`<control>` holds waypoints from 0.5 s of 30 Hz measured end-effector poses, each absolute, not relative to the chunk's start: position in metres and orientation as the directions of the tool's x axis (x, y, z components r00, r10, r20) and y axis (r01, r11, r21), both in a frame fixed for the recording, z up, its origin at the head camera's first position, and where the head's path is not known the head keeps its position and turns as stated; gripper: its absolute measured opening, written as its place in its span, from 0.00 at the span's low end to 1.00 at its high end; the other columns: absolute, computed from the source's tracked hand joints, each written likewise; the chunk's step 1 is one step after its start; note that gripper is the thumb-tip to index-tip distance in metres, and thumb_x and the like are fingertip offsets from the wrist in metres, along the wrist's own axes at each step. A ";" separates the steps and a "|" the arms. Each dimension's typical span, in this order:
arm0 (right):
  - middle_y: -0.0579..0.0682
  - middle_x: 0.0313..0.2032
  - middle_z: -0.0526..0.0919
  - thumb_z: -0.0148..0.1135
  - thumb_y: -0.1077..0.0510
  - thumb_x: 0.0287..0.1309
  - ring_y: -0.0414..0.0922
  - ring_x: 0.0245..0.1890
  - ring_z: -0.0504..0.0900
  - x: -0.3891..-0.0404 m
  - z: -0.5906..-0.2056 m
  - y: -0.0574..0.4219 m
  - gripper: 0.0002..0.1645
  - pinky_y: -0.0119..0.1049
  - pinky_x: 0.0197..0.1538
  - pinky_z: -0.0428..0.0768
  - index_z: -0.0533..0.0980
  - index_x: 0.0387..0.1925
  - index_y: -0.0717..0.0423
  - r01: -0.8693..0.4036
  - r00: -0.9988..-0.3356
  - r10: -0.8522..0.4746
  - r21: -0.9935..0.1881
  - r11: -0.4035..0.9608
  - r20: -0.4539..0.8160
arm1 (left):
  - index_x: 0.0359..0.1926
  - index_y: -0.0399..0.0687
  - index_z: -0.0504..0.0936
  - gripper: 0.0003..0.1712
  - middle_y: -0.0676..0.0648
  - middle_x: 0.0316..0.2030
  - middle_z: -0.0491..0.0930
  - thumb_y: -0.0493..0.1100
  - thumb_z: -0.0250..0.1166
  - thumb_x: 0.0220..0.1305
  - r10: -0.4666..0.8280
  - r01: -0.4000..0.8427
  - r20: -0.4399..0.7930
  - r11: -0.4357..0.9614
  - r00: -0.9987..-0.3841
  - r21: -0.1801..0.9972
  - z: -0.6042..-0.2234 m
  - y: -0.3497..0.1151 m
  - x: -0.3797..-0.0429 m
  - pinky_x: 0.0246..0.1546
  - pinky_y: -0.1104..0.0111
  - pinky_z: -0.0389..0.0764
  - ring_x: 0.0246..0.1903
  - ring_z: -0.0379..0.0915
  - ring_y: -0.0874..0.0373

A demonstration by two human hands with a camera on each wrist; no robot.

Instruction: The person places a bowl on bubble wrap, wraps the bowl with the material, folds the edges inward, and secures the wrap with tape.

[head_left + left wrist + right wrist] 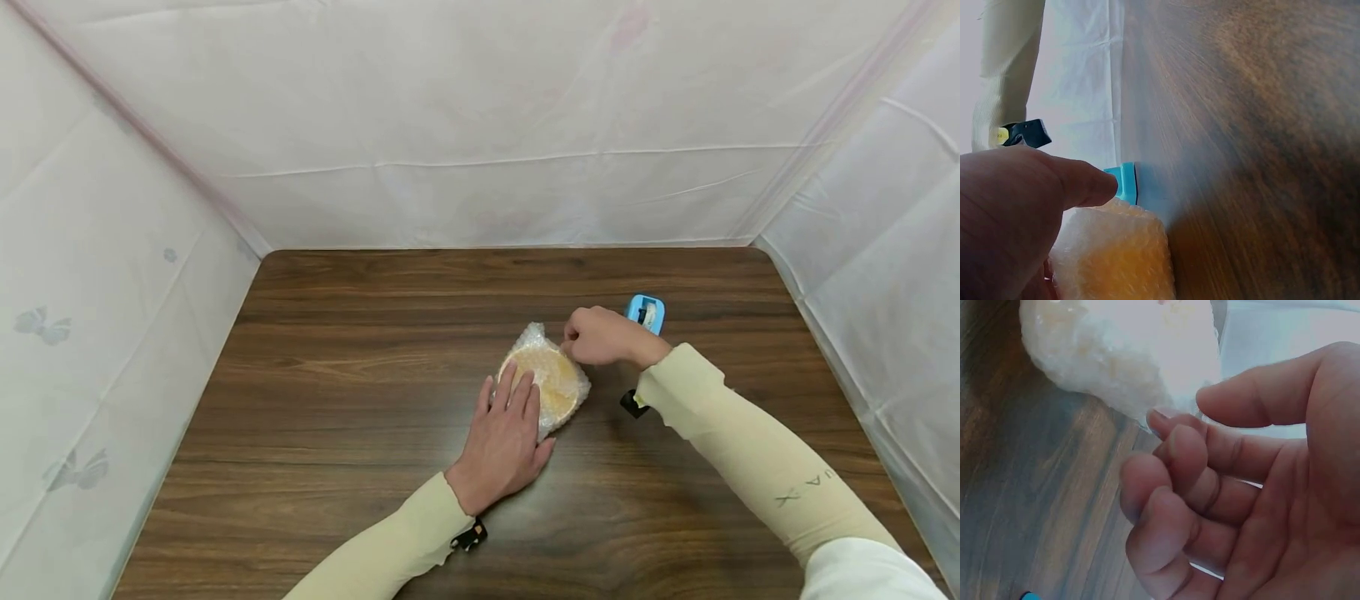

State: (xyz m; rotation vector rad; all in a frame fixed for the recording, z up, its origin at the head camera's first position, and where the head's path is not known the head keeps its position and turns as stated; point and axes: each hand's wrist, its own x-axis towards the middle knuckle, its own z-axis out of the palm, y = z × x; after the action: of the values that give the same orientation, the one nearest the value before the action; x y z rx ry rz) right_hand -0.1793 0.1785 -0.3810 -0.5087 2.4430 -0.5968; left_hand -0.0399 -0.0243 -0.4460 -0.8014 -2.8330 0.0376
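A flat bubble-wrap package (572, 398) lies on the wooden table, with a round yellow-and-white item (551, 367) showing through the film. My left hand (501, 442) rests on its near left part, fingers extended over the wrap. At the package's right far edge is my right hand (606, 336), fingers curled. The right wrist view shows its thumb and index finger (1235, 447) pinching the edge of the bubble wrap (1104, 356). Just beyond the right wrist sits a light-blue tape dispenser (640, 305), partly hidden by that hand.
Dark wood-grain table (337, 400) surrounds the package. White sheeting (450, 125) hangs behind the table and along both sides. A black wrist-camera mount (634, 404) sticks out below the right wrist, another mount (469, 535) below the left.
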 end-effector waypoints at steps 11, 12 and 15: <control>0.46 0.19 0.73 0.60 0.53 0.73 0.40 0.15 0.67 -0.190 -0.390 0.181 0.13 0.34 0.23 0.70 0.79 0.31 0.54 -0.080 -0.707 -0.416 -0.520 0.850 -0.572 | 0.68 0.41 0.76 0.42 0.42 0.72 0.74 0.67 0.64 0.67 0.519 0.517 0.176 0.854 -0.836 -0.062 -0.447 -0.023 -0.041 0.73 0.45 0.69 0.78 0.59 0.41; 0.46 0.18 0.72 0.60 0.53 0.72 0.40 0.15 0.67 -0.192 -0.391 0.182 0.12 0.33 0.22 0.70 0.79 0.33 0.55 -0.055 -0.699 -0.411 -0.529 0.847 -0.585 | 0.68 0.41 0.76 0.42 0.42 0.72 0.74 0.67 0.64 0.67 0.519 0.517 0.177 0.854 -0.836 -0.059 -0.447 -0.023 -0.041 0.73 0.45 0.69 0.78 0.59 0.40; 0.46 0.18 0.71 0.61 0.52 0.72 0.39 0.14 0.65 -0.196 -0.395 0.184 0.11 0.33 0.21 0.68 0.78 0.39 0.57 0.016 -0.666 -0.420 -0.575 0.818 -0.616 | 0.69 0.41 0.75 0.42 0.41 0.72 0.73 0.67 0.64 0.67 0.517 0.517 0.173 0.855 -0.838 -0.048 -0.447 -0.023 -0.041 0.73 0.45 0.69 0.78 0.59 0.40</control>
State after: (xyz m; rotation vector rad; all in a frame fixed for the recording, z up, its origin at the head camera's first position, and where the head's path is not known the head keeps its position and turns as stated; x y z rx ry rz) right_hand -0.1961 0.1838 -0.3946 -0.2951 2.2079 -0.7068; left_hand -0.0414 -0.0231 -0.4471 -0.8017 -2.8507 -0.0015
